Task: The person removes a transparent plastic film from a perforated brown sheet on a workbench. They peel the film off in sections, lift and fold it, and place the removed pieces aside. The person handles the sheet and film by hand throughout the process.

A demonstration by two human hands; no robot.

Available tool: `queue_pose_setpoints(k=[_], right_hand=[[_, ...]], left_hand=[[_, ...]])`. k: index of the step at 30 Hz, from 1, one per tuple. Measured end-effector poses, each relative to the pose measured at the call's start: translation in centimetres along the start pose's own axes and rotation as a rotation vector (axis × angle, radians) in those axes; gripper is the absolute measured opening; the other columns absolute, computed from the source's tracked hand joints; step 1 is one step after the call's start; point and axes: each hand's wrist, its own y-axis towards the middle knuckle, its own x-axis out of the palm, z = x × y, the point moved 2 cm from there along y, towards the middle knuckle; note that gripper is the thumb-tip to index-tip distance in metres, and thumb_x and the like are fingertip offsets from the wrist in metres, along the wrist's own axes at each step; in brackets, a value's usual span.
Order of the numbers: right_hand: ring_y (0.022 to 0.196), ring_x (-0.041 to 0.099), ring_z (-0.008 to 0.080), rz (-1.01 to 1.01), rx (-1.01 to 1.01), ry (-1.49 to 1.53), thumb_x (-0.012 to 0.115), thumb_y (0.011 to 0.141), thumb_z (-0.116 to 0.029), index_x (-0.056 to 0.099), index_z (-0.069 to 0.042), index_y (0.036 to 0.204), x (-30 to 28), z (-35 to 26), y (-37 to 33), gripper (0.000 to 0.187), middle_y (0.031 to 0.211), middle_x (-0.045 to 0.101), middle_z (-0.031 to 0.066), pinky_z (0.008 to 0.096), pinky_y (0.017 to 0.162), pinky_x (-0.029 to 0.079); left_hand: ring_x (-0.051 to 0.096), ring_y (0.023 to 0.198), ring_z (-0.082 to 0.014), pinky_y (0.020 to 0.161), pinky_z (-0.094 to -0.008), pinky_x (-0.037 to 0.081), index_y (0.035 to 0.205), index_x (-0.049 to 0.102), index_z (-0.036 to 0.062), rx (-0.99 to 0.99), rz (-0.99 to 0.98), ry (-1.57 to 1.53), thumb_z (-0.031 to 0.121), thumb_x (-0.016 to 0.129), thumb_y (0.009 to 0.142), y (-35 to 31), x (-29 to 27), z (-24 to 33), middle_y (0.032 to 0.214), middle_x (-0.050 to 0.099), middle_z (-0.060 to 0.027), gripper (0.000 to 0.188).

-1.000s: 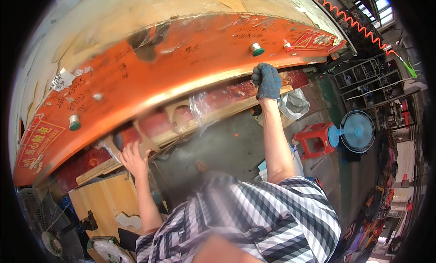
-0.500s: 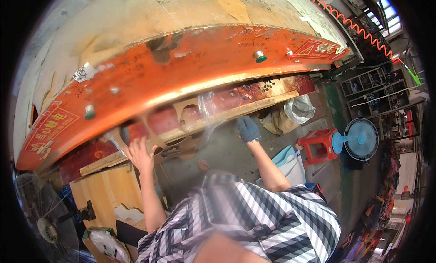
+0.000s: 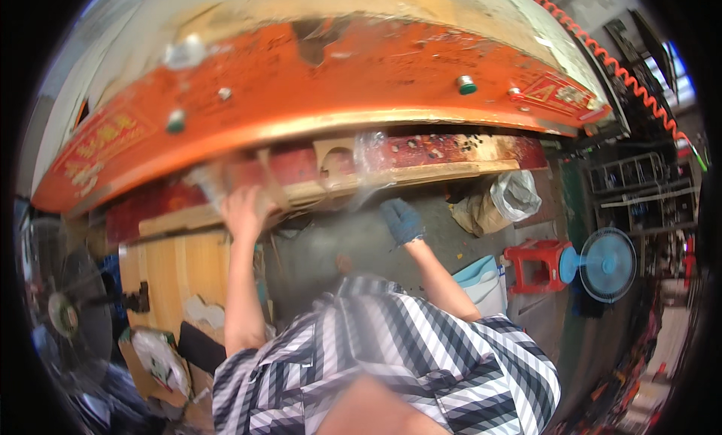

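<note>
My bare left hand (image 3: pixel 244 211) reaches to the front edge of the bed under the orange machine beam (image 3: pixel 316 89). Its fingers are smeared by motion at a thin brown sheet with large cut-outs (image 3: pixel 325 181), so I cannot see whether they grip it. Clear plastic film (image 3: pixel 370 163) lies across the sheet's right part, and more blurred film shows by my left fingers. My right hand (image 3: pixel 403 223), in a blue knit glove, hangs in front of the bed, apart from it. Its fingers are stretched out with nothing in them.
Green-topped buttons (image 3: pixel 467 84) stick out of the beam. Small dark scraps lie on the red bed (image 3: pixel 421 148). To the right are a sack (image 3: pixel 516 194), a red stool (image 3: pixel 537 263) and a blue fan (image 3: pixel 608 264). A wooden board (image 3: pixel 173 258) and a dark fan (image 3: pixel 64 315) stand at the left.
The cut-out sheet, which hung over the bed's front edge, now lies further onto the bed. My left hand has moved up with it. The right hand stays low in front; the whole view has shifted.
</note>
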Motion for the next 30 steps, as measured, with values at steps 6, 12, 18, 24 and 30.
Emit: queue_pose_setpoints(k=[6, 12, 18, 24, 30], right_hand=[[0.090, 0.063, 0.0319, 0.129, -0.004, 0.051, 0.059, 0.089, -0.026, 0.066, -0.005, 0.100, -1.9, -1.7, 4.8, 0.024, 0.095, 0.065, 0.0158, 0.0390, 0.080, 0.050], [0.087, 0.064, 0.0268, -0.074, 0.276, 0.129, 0.060, 0.089, -0.028, 0.067, -0.003, 0.100, -2.4, -2.5, 3.6, 0.029, 0.092, 0.067, 0.0160, 0.0353, 0.079, 0.049], [0.082, 0.064, 0.0227, -0.056, 0.373, 0.325, 0.060, 0.089, -0.028, 0.068, -0.002, 0.100, -2.4, -4.4, 2.3, 0.029, 0.090, 0.068, 0.0137, 0.0341, 0.077, 0.049], [0.091, 0.065, 0.0237, 0.033, 0.189, 0.265, 0.068, 0.083, -0.029, 0.067, -0.003, 0.106, -1.3, -7.6, 5.8, 0.035, 0.098, 0.069, 0.0133, 0.0337, 0.083, 0.050], [0.107, 0.060, 0.0311, 0.060, 0.042, -0.147, 0.074, 0.074, -0.045, 0.064, -0.005, 0.116, 2.1, -12.1, 11.5, 0.060, 0.116, 0.064, 0.0162, 0.0389, 0.094, 0.047]], left_hand=[[0.050, 0.113, -0.0243, 0.103, -0.0449, 0.029, 0.112, 0.063, 0.0201, -0.100, -0.119, 0.007, 0.048, 0.073, 0.072, -0.3, 0.0, 0.7, 0.110, 0.057, -0.0058, 0.049], [0.048, 0.115, -0.0253, 0.104, -0.0451, 0.028, 0.111, 0.063, 0.0191, -0.163, -0.222, -0.030, 0.051, 0.076, 0.065, -2.6, -1.6, 2.2, 0.112, 0.056, -0.0074, 0.058], [0.047, 0.115, -0.0275, 0.105, -0.0482, 0.026, 0.110, 0.064, 0.0155, -0.102, -0.116, -0.110, 0.056, 0.071, 0.069, -8.2, -4.1, 3.3, 0.111, 0.055, -0.0100, 0.058], [0.051, 0.106, -0.0227, 0.099, -0.0431, 0.027, 0.096, 0.069, 0.0160, -0.194, -0.035, -0.341, 0.047, 0.065, 0.080, -14.1, -5.9, 3.4, 0.100, 0.058, -0.0030, 0.035], [0.055, 0.090, -0.0181, 0.087, -0.0380, 0.031, 0.068, 0.059, 0.0184, -0.215, 0.199, -0.209, 0.044, 0.071, 0.074, -19.1, -6.2, 4.6, 0.086, 0.059, 0.0029, 0.029]])
